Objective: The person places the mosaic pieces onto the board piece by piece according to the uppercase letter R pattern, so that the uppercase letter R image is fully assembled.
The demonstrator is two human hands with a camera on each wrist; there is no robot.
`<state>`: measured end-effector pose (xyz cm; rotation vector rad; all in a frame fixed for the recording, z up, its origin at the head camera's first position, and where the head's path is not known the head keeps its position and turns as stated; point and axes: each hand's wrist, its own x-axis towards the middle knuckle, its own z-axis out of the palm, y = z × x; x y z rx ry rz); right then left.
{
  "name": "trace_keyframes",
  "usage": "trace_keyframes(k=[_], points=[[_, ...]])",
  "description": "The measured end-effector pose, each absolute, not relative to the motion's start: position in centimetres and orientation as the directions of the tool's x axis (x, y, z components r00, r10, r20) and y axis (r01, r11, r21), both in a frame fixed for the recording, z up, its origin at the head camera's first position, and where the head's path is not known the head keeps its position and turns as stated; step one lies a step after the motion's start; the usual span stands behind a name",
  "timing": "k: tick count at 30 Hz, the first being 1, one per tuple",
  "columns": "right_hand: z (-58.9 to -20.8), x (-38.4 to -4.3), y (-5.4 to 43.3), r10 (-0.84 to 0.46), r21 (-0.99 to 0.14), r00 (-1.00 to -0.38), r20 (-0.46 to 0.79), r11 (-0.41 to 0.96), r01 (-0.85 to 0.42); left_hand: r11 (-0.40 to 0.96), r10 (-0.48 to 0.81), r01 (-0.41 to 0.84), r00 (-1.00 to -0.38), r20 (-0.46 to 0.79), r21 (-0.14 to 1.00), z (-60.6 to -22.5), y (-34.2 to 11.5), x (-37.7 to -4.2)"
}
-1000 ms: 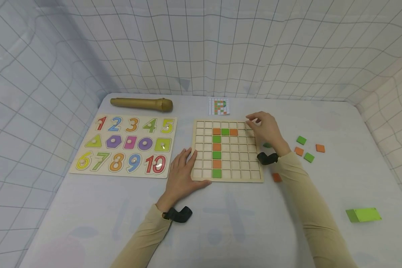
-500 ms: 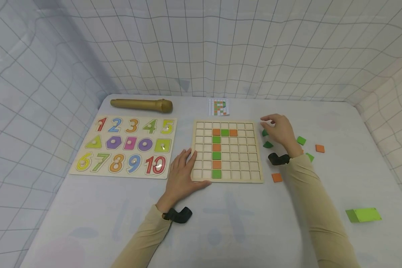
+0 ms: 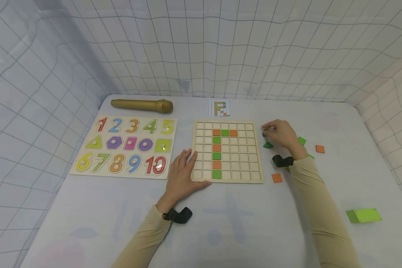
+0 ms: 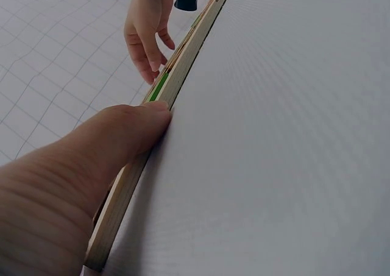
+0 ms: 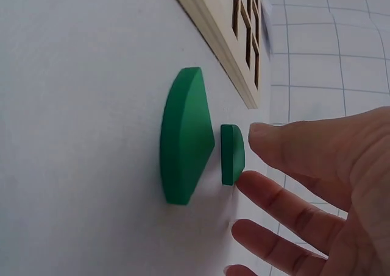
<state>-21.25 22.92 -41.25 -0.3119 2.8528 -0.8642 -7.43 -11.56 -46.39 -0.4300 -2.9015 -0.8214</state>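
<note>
A wooden grid board (image 3: 234, 156) lies on the table with orange and green square tiles (image 3: 216, 156) in one column and along a short row. My left hand (image 3: 181, 176) rests at its near left corner, fingers along the left side and thumb (image 4: 146, 120) against the front edge. Right of the board, my right hand (image 3: 283, 134) reaches down to two dark green quarter-round pieces. Its thumb and fingertips are spread right beside the farther quarter-round piece (image 5: 231, 154). The nearer quarter-round piece (image 5: 186, 139) lies flat, apart from the fingers.
Loose orange tiles (image 3: 277, 178) and green tiles (image 3: 301, 140) lie around the right forearm. A pattern card (image 3: 218, 107) sits behind the board. To the left are a number puzzle (image 3: 124, 145) and a gold microphone (image 3: 140, 104). A green block (image 3: 364, 215) stands far right.
My right hand has moved right from the board's far right corner, then down toward the farther green quarter-round piece. My left hand and the board have stayed in place.
</note>
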Motion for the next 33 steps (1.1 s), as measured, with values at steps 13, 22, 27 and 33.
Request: trace_keyframes(k=[13, 22, 27, 33], points=[[-40.5, -21.0, 23.5, -0.259, -0.456, -0.956, -0.141, 0.874, -0.169, 0.813, 0.243, 0.302, -0.953, 0.181, 0.497, -46.3, -11.6, -7.3], [-40.2, -21.7, 23.7, -0.221, -0.396, -0.953, -0.206, 0.91, -0.126, 0.811, 0.246, 0.308, -0.951, 0.187, 0.498, -46.5, -11.6, -7.4], [-40.2, -21.7, 24.0, -0.163, -0.409, -0.958, -0.236, 0.911, -0.054, 0.811, 0.251, 0.313, -0.949, 0.19, 0.494, -46.7, -11.7, -7.4], [-40.5, -21.2, 24.1, -0.093, -0.472, -0.974, -0.207, 0.882, 0.016, 0.813, 0.25, 0.309, -0.951, 0.184, 0.493, -46.6, -11.7, -7.4]])
